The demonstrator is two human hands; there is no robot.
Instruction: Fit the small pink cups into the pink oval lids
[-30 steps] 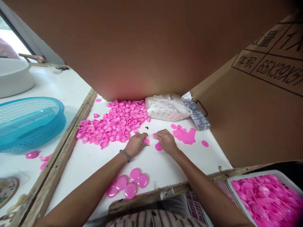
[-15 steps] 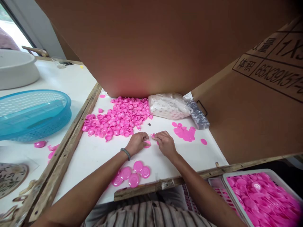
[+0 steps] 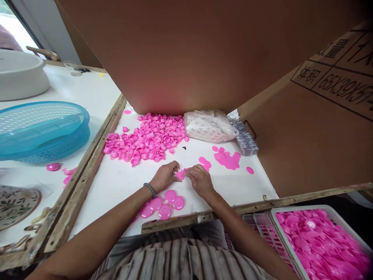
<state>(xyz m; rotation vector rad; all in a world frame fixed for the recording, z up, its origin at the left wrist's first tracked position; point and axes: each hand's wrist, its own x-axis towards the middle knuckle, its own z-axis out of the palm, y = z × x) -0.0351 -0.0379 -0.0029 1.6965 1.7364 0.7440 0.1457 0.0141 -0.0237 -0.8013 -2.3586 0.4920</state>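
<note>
My left hand [image 3: 166,177], with a beaded bracelet at the wrist, pinches a flat pink disc [image 3: 180,176] by its edge. Right against it, my right hand [image 3: 200,181] has its fingers closed on a small pink piece [image 3: 185,171], mostly hidden by the fingertips. The two pieces meet or overlap between my hands. Beyond the right hand lie a few flat pink discs [image 3: 205,163]. Toward me, several round pink saucers [image 3: 165,211] rest on the white tabletop [image 3: 122,194]. A heap of small pink toy cups [image 3: 151,136] spreads out beyond my left hand.
More pink discs [image 3: 229,159] lie to the right. Plastic-wrapped packages [image 3: 208,126] stand against a large cardboard box [image 3: 180,58]. A wooden edge strip [image 3: 99,155] divides off a blue basket [image 3: 43,132]. At lower right is a tub [image 3: 272,213] of pink pieces.
My hands have come closer together, bringing the small pink piece to the disc. Loose discs beyond the right hand are now uncovered. The whole view has shifted slightly.
</note>
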